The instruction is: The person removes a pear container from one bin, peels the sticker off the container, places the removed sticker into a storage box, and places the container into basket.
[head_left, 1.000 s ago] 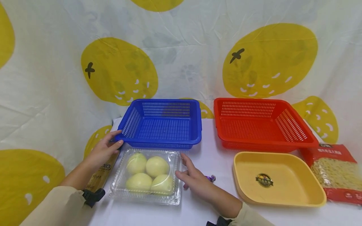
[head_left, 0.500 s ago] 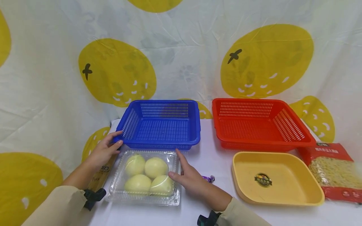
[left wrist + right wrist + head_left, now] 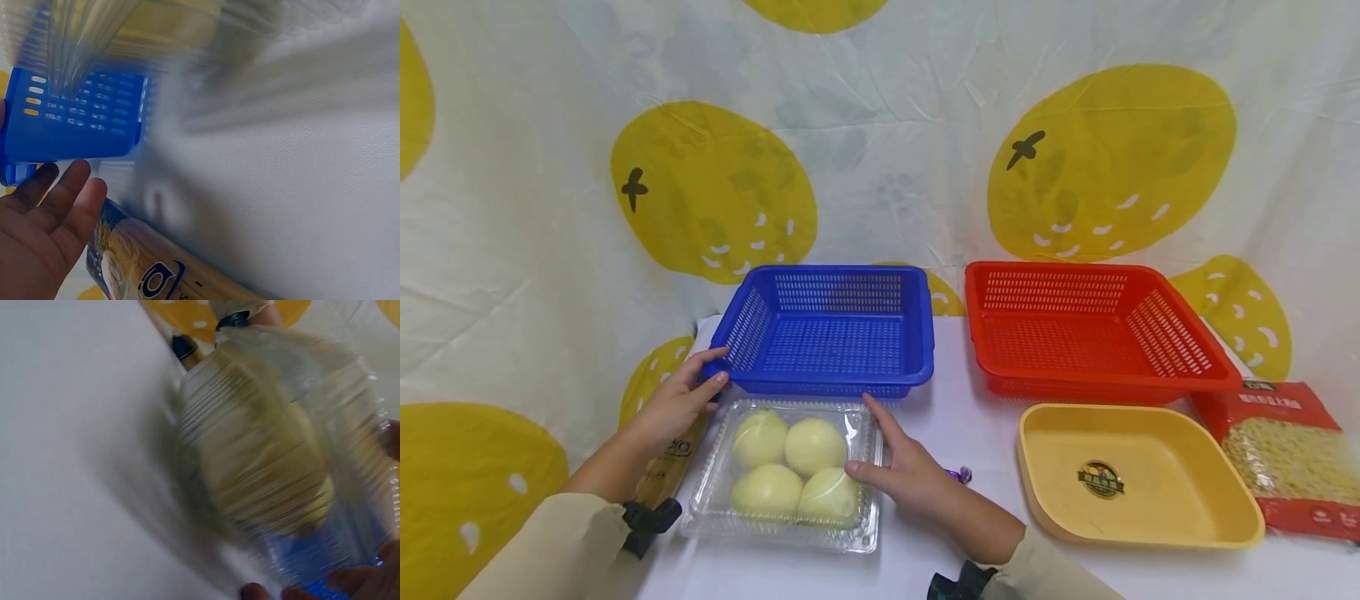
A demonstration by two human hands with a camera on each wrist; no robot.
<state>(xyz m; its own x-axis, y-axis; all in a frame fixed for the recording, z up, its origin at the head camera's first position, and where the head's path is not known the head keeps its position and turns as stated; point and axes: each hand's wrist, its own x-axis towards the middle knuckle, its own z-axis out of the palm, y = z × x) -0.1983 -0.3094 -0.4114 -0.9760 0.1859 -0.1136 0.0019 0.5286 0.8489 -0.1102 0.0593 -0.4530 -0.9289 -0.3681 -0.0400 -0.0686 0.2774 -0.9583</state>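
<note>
A clear plastic box (image 3: pixel 868 533) holding several pale yellow round fruits lies in front of the blue basket (image 3: pixel 835 387). My right hand (image 3: pixel 917 475) grips the box's right side, thumb on the lid. In the right wrist view, its fingertips (image 3: pixel 350 578) show at the box's edge, and a soft shadow falls on the white cloth below. My left hand (image 3: pixel 673 400) touches the basket's front left corner. Several of its fingers (image 3: pixel 75 206) stretch out below that corner in the left wrist view; its contact there is partly hidden.
A long brown package (image 3: pixel 670 467) lies under the left forearm. Beside the right hand is a small purple wrapped item (image 3: pixel 958 474). On the right stand a red basket (image 3: pixel 1097 383) and a yellow tray (image 3: pixel 1150 517), with a red food bag (image 3: pixel 1288 458) past them.
My right hand has slid left and farther onto the box, its thumb now over the lid. The box's front right edge sits slightly lower in view. The left hand stays at the basket corner.
</note>
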